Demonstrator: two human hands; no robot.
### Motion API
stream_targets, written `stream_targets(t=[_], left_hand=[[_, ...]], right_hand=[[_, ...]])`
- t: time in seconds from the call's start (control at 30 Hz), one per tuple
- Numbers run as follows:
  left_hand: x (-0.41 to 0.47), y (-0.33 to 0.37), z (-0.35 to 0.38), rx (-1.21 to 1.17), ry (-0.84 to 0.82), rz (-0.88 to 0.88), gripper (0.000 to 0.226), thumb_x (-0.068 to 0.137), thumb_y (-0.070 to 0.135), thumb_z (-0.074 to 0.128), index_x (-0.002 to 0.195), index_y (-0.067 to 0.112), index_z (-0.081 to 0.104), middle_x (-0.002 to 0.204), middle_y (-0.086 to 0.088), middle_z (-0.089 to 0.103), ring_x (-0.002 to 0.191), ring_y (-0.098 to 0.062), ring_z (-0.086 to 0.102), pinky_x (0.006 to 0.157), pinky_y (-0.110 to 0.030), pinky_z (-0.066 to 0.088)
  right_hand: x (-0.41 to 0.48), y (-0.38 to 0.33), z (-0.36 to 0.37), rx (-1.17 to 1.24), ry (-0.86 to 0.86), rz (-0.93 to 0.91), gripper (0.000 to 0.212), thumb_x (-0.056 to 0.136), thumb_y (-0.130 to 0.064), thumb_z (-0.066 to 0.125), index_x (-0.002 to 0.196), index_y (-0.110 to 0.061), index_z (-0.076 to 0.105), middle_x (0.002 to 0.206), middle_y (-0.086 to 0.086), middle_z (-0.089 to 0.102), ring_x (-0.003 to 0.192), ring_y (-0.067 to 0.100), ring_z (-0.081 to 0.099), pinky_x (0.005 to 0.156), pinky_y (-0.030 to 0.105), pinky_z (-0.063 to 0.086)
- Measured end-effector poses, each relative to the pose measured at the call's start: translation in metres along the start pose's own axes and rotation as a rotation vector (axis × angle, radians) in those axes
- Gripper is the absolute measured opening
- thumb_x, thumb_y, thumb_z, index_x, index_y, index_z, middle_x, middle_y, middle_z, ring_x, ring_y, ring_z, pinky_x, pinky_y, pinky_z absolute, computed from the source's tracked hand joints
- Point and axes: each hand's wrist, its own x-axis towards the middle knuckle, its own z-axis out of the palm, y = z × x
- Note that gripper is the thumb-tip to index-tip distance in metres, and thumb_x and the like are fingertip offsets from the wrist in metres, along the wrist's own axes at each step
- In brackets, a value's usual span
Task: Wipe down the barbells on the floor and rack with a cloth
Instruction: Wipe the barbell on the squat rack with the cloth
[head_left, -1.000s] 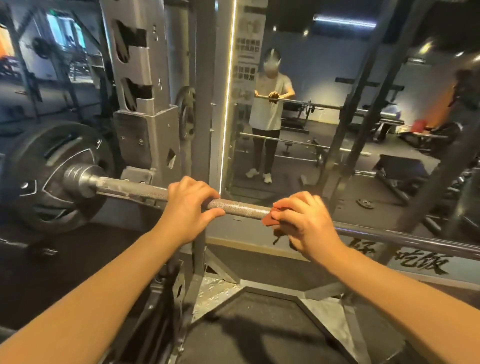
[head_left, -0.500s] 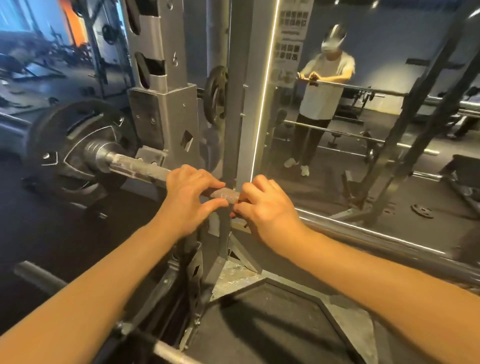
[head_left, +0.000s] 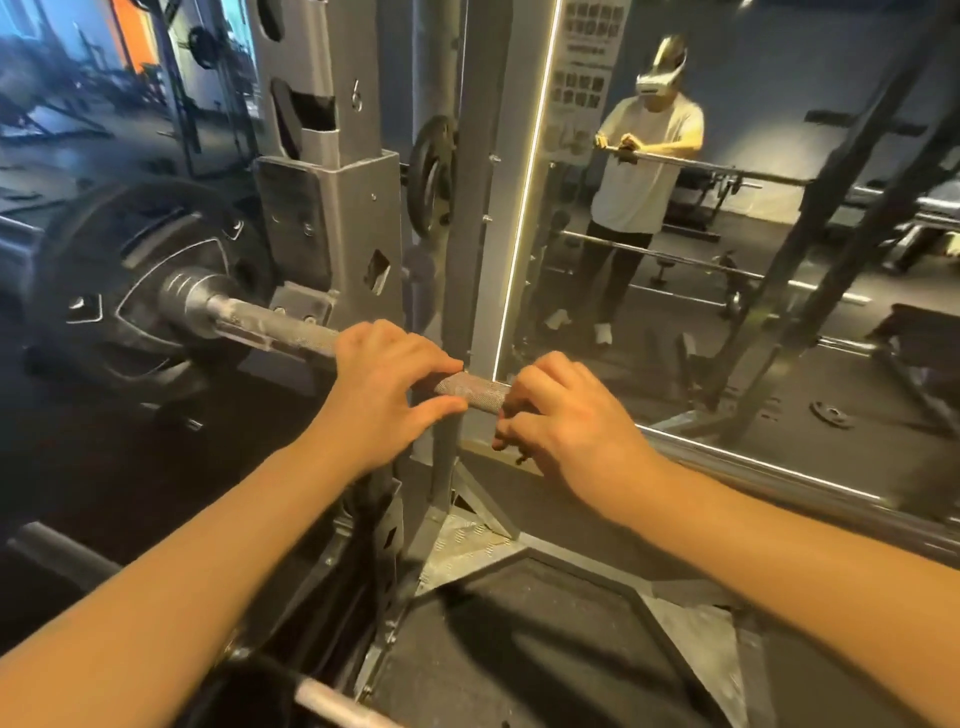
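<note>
A knurled steel barbell lies across the grey rack upright, with a black weight plate on its left sleeve. My left hand grips the bar just right of the upright, fingers curled over the top and thumb below. My right hand is wrapped round the bar a little further right. The cloth is almost fully hidden under that hand; only a dark frayed bit hangs below it. The bar's right part runs off blurred along the mirror.
A large wall mirror stands right behind the bar and reflects a person and more racks. The rack's steel base frame and black rubber floor lie below my arms. A second bar lies low at the left.
My right hand slid left along the bar toward my left hand, and the red cloth became covered. The view turned left and closer to the upright. The left hand kept its grip.
</note>
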Motion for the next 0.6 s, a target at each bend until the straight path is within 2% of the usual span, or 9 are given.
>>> stream_targets(t=[0.13,0.23,0.3,0.37,0.43,0.5,0.6], left_hand=[[0.000,-0.014,-0.001,-0.014,0.010,0.084,0.036,0.091,0.048,0.070,0.123,0.030,0.069,0.118,0.015,0.066,0.111,-0.018,0.053,0.097,-0.052,0.034],[-0.001,-0.027,-0.004,-0.020,0.026,0.110,0.038,0.089,0.045,0.071,0.124,0.029,0.069,0.124,0.013,0.064,0.115,-0.018,0.053,0.100,-0.052,0.034],[-0.001,-0.037,-0.008,-0.022,0.027,0.114,0.037,0.087,0.047,0.072,0.119,0.027,0.070,0.122,0.010,0.064,0.116,-0.021,0.054,0.099,-0.055,0.036],[-0.001,-0.046,-0.015,-0.012,0.030,0.101,0.036,0.086,0.049,0.072,0.114,0.026,0.070,0.119,0.008,0.064,0.115,-0.022,0.055,0.099,-0.054,0.036],[-0.001,-0.055,-0.021,-0.011,0.022,0.083,0.036,0.085,0.052,0.070,0.111,0.027,0.071,0.118,0.009,0.064,0.114,-0.020,0.054,0.100,-0.050,0.033],[-0.002,-0.063,-0.023,-0.038,0.025,0.073,0.035,0.085,0.053,0.070,0.110,0.029,0.071,0.116,0.011,0.063,0.113,-0.017,0.053,0.100,-0.047,0.031],[-0.003,-0.067,-0.022,-0.058,0.063,0.063,0.033,0.084,0.050,0.072,0.108,0.028,0.072,0.111,0.012,0.065,0.110,-0.016,0.053,0.098,-0.043,0.029]], right_hand=[[-0.034,0.007,-0.019,-0.022,-0.041,0.080,0.030,0.073,-0.008,0.091,0.100,-0.010,0.078,0.104,0.011,0.064,0.103,0.027,0.048,0.076,0.042,0.053],[-0.002,-0.004,0.006,-0.009,0.013,0.083,0.013,0.083,-0.008,0.083,0.093,-0.006,0.077,0.099,0.013,0.063,0.096,0.033,0.053,0.074,0.044,0.051],[0.033,-0.018,0.024,0.047,0.063,0.094,0.008,0.085,-0.010,0.078,0.090,-0.005,0.076,0.096,0.013,0.063,0.092,0.033,0.053,0.071,0.041,0.047],[0.050,-0.022,0.034,0.095,0.089,0.131,0.017,0.076,-0.007,0.086,0.089,-0.010,0.076,0.097,0.010,0.063,0.091,0.031,0.053,0.071,0.038,0.046],[0.037,-0.012,0.038,0.111,0.087,0.162,0.024,0.075,-0.014,0.091,0.095,-0.017,0.077,0.101,0.005,0.065,0.094,0.029,0.057,0.073,0.041,0.050],[0.011,0.000,0.035,0.160,0.125,0.195,0.021,0.082,-0.019,0.085,0.101,-0.021,0.076,0.104,0.005,0.068,0.095,0.030,0.062,0.075,0.047,0.053],[0.016,-0.002,0.035,0.108,0.111,0.182,0.016,0.083,-0.015,0.086,0.096,-0.014,0.077,0.102,0.008,0.068,0.093,0.031,0.060,0.073,0.046,0.052]])
